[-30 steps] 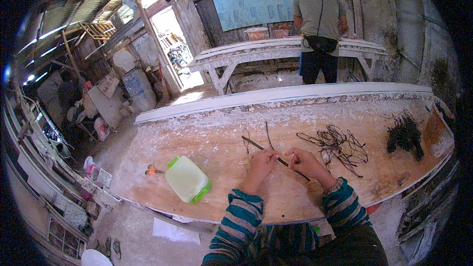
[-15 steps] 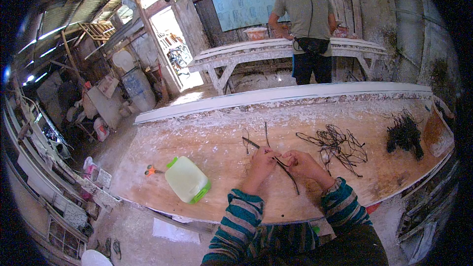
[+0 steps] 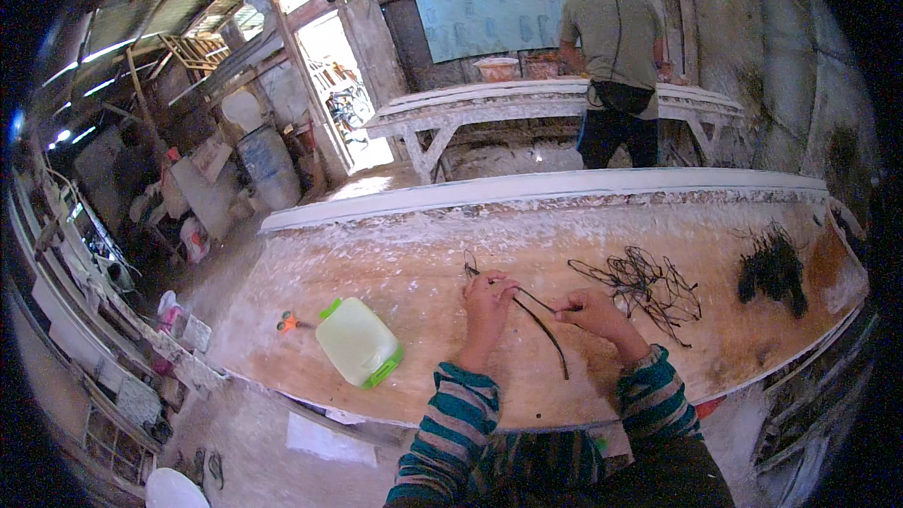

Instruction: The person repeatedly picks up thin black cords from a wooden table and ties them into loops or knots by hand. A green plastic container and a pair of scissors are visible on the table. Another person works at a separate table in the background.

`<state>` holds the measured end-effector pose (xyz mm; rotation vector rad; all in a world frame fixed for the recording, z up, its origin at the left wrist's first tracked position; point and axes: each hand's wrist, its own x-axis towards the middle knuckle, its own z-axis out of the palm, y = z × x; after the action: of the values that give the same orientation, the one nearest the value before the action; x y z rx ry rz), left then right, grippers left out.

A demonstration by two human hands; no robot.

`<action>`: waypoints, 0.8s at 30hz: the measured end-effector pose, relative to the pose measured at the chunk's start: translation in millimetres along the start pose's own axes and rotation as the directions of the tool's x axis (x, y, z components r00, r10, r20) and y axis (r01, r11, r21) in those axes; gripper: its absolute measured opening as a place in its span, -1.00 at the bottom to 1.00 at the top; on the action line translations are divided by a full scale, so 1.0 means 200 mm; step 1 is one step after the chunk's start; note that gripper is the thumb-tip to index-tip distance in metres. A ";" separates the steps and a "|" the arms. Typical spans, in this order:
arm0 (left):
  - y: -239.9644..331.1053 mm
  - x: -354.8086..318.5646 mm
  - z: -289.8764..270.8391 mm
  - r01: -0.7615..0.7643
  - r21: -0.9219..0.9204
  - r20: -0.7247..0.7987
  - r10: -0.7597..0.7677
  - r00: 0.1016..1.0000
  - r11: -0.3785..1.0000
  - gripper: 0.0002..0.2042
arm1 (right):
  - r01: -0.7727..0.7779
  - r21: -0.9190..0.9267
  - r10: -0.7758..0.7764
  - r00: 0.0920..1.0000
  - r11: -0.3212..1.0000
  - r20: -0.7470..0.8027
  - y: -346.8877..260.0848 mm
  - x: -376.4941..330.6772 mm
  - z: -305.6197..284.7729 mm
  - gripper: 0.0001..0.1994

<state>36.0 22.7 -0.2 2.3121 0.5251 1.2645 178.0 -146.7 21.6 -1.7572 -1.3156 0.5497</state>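
Note:
Over the middle of the wooden table, my left hand [image 3: 489,306] is closed on a thin black cord [image 3: 538,301]. My right hand [image 3: 596,315] pinches the same cord, and a short stretch runs taut between them. A thicker dark strip [image 3: 555,343] hangs from my left fingers and curves toward the near edge. Beyond my right hand lies a loose tangle of black cords [image 3: 649,287]. Farther right sits a dense bundle of black strands [image 3: 773,273]. What my left fingers cover is hidden.
Left of my hands rests a pale container with green clips [image 3: 357,343], with orange-handled scissors [image 3: 290,322] beside it. A raised white ledge [image 3: 527,190] runs along the table's [image 3: 395,263] far side. Behind it, a person [image 3: 616,47] stands at another bench [image 3: 470,99].
My right hand has moved slightly right, away from the left, drawing the cord taut between them. The dark strip has shifted in my left hand. The person behind has moved right.

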 end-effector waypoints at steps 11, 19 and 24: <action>-0.09 0.01 0.02 0.012 -0.149 0.031 -0.008 0.999 0.989 -0.92 | 0.174 0.831 -0.198 0.977 0.528 -0.079 -0.08 -0.04 -0.18 -0.84; 0.05 0.00 -0.02 0.007 -0.023 0.089 -0.005 0.996 1.000 -0.92 | 0.337 0.938 -0.131 0.937 0.082 -0.325 -0.04 -0.05 -0.25 -0.83; 0.01 -0.01 -0.01 0.020 -0.074 0.081 -0.014 0.997 0.997 -0.90 | 0.346 0.938 -0.192 0.921 0.006 -0.339 -0.06 -0.04 -0.25 -0.84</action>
<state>33.7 21.1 1.0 2.2809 0.4618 1.1581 206.1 -172.4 58.1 -0.2541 -0.7008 0.8252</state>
